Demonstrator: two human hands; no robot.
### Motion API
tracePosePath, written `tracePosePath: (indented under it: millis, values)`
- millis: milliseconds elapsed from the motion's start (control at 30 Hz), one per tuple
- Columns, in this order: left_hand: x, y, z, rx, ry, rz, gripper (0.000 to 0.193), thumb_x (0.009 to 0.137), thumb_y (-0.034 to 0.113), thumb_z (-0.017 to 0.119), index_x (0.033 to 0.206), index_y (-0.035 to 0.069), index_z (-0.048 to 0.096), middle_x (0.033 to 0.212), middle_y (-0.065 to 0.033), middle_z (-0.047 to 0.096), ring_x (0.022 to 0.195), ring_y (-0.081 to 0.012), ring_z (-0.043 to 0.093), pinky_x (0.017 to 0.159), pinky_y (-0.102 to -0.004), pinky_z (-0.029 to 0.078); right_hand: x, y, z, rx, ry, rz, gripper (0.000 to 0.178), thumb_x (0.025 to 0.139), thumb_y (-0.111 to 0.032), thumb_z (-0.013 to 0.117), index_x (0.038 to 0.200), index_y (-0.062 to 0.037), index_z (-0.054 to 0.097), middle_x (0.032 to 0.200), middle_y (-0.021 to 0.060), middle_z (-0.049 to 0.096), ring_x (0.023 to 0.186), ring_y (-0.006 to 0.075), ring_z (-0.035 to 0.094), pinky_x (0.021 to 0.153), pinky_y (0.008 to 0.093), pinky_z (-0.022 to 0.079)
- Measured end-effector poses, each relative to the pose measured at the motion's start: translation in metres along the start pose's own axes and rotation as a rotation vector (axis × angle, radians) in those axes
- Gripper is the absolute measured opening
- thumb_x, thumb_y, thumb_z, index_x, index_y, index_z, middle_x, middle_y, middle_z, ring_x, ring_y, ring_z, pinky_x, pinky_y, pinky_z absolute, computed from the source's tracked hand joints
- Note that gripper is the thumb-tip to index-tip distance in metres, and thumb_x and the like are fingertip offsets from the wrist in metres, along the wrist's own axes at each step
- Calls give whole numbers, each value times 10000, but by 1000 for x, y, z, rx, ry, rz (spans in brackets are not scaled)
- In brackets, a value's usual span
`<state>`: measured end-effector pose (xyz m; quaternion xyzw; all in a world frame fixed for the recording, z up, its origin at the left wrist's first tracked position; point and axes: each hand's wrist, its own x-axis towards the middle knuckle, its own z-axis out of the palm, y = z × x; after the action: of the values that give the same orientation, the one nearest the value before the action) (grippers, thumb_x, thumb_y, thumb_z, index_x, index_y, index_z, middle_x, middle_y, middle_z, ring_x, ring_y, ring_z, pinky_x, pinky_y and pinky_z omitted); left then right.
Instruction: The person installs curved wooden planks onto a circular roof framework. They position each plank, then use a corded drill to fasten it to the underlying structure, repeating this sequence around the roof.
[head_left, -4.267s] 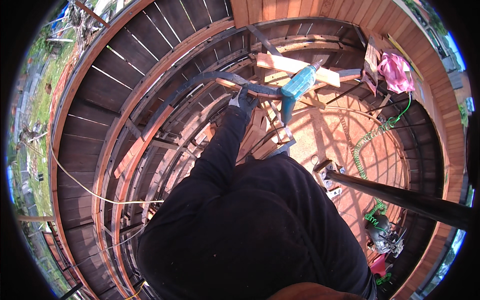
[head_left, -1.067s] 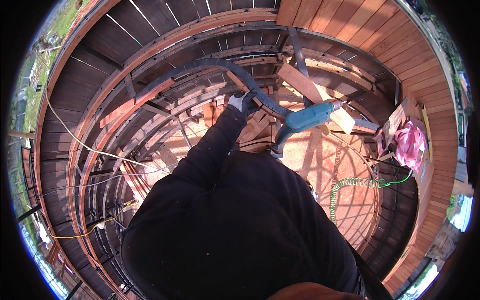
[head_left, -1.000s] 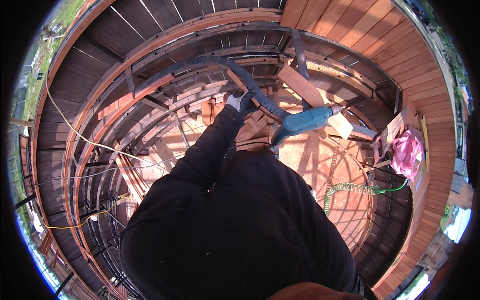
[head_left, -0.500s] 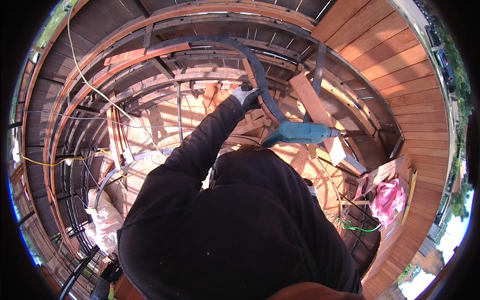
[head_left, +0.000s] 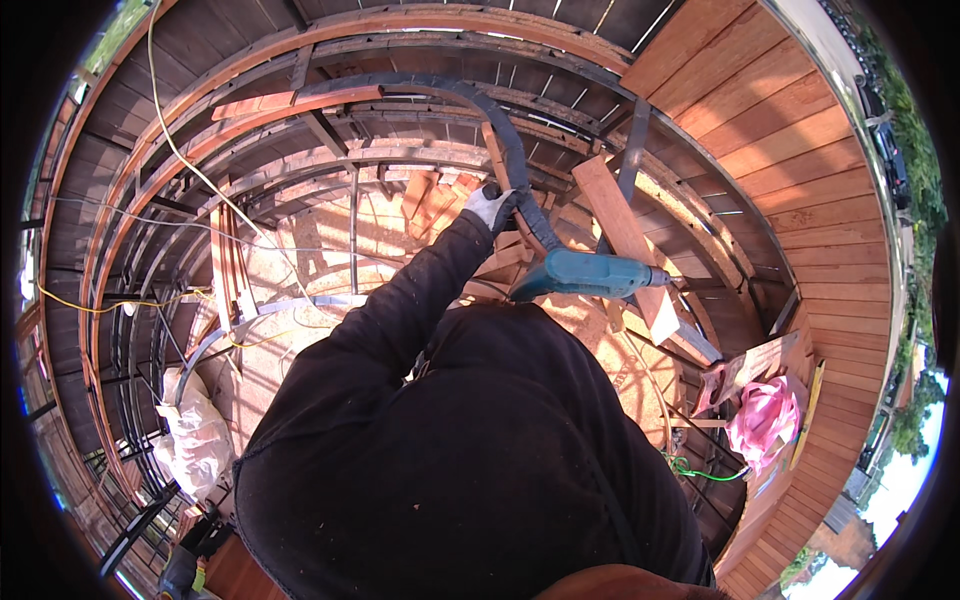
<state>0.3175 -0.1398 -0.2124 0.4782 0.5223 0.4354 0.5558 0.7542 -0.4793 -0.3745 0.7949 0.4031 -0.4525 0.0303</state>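
Note:
My left hand (head_left: 490,207), in a white and dark glove, is closed round a narrow curved wooden strip (head_left: 494,155). This strip runs along the inner side of a dark curved beam (head_left: 512,140). A teal power drill (head_left: 592,274) lies level in front of my body, its nose toward the right. The drill's grip is out of sight, and so is my right hand, behind my dark clothing. Past the drill's nose, a reddish-brown board (head_left: 617,222) slants down toward a pale pointed end.
Offcuts (head_left: 432,205) litter the floor below. On the right are a handsaw (head_left: 745,368), a pink plastic bag (head_left: 764,420), a yellow level (head_left: 808,412) and a green hose (head_left: 715,476). A white plastic bag (head_left: 197,440) hangs lower left; a pale cord (head_left: 195,172) crosses the curved framing.
The whole view has shifted slightly. My left hand keeps its hold on the strip, and the drill shows a little lower and farther left, its nose dipped slightly.

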Motion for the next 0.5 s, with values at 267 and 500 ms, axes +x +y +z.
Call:
tracePosePath:
  millis: [267,500]
  values:
    - [0,6,-3,285,-32,50,202,913,159,612,1064,34,660,951,-98,676,867,-197,639,782,-291,503,-1,-5,7,109,57,150,412,891,-452,581,1143,-141,679,1152,136,667,1112,288,609,926,389,484]
    - [0,6,-3,75,-16,-140,221,908,189,621,1022,5,664,927,-92,679,847,-194,645,777,-292,514,-54,-88,-25,231,121,26,293,877,-321,639,1048,-89,690,909,118,702,841,277,671,764,365,523]
